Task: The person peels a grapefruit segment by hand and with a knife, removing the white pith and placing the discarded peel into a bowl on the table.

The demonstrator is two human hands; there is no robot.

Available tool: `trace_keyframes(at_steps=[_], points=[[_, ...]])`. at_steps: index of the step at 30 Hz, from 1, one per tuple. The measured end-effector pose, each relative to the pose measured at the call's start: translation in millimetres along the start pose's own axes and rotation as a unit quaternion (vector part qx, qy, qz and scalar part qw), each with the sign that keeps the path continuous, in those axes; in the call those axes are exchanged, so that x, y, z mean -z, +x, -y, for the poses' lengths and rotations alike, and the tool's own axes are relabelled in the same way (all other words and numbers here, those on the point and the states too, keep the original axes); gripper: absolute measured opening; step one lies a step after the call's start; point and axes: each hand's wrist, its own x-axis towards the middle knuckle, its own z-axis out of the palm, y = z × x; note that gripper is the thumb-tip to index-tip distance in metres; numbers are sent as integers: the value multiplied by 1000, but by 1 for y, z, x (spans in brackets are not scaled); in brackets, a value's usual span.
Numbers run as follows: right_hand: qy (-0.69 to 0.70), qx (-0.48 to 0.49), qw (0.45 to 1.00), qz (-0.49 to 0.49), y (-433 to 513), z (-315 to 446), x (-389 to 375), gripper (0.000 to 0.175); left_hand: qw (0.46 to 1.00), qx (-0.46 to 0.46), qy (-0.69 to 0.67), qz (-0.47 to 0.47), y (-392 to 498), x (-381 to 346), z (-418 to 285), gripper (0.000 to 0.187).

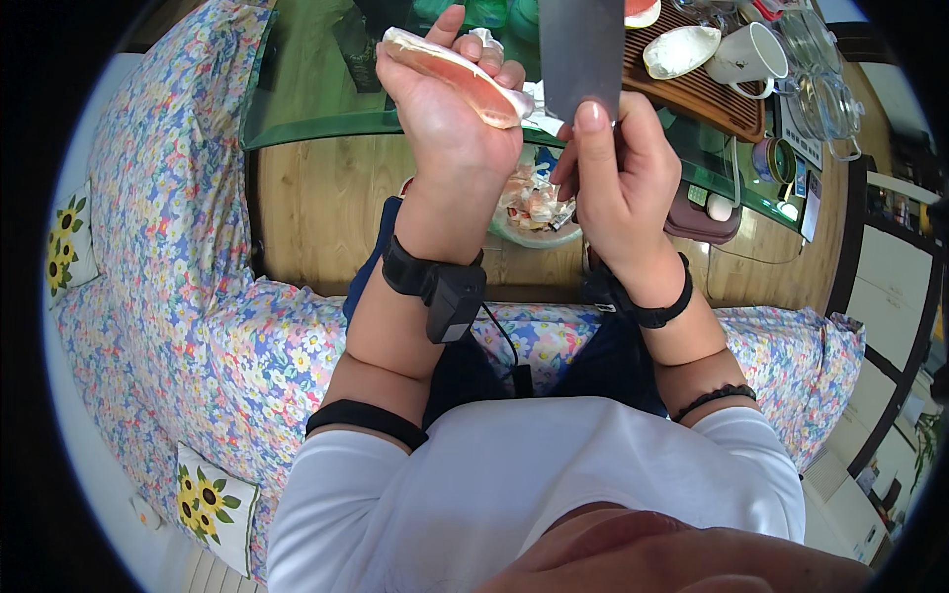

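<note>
In my left hand lies a long wedge of pomelo or grapefruit, with pale pith and pink flesh, held palm up with the fingers curled behind it. My right hand grips a broad steel knife blade between thumb and fingers; the blade points up and its handle is not visible. The blade is just right of the wedge, apart from it. White crumpled tissue or peel shows between my hands. Below them, on the floor, a lined waste bin holds peel and scraps.
A green glass table spans the front. On it, a slatted wooden tray bears a white mug, a pale piece of peel and glass jars beside it. A round tin stands near the right edge. A flowered sofa curves around the left.
</note>
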Motion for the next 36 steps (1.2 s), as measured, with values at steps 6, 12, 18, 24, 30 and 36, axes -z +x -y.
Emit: trace_keyframes(at_steps=[6,12,18,24,30,36], points=[[-85,111,990,-23,-4,-2,-8,13,992,-25,24,-122,-12,-35,8,60],[-147,218,963,-57,1,-7,-12,12,991,-29,19,-130,-16,-41,10,58],[-154,285,941,-94,4,-15,-15,12,991,-17,3,-136,-18,-38,16,53],[-148,279,945,-87,4,-15,-14,11,992,-27,-18,-118,-23,-51,20,56],[-172,301,933,-94,10,-13,-12,11,985,-19,142,-98,-33,-43,30,48],[-148,273,947,-79,11,-11,-10,9,992,6,117,-49,-28,-25,31,49]])
